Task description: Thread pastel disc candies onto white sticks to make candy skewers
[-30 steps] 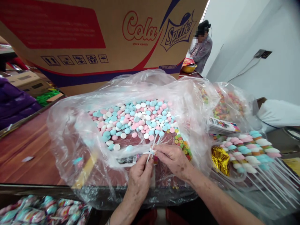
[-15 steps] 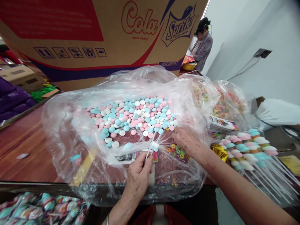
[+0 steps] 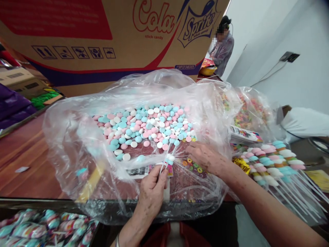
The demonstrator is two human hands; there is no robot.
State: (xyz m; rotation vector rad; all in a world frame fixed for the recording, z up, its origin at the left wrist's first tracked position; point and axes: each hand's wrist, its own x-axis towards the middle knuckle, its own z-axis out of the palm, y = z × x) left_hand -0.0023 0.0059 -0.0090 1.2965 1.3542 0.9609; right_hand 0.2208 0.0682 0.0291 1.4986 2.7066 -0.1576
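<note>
The left hand [image 3: 152, 192] pinches thin white sticks [image 3: 166, 158] between thumb and fingers, a few candies threaded at their middle. The right hand [image 3: 205, 157], fingers loosely curled and holding nothing I can make out, rests just right of them on small colored rings [image 3: 192, 165]. Both lie inside an open plastic bag [image 3: 77, 137], near the pile of pink, blue and white candies [image 3: 146, 128].
</note>
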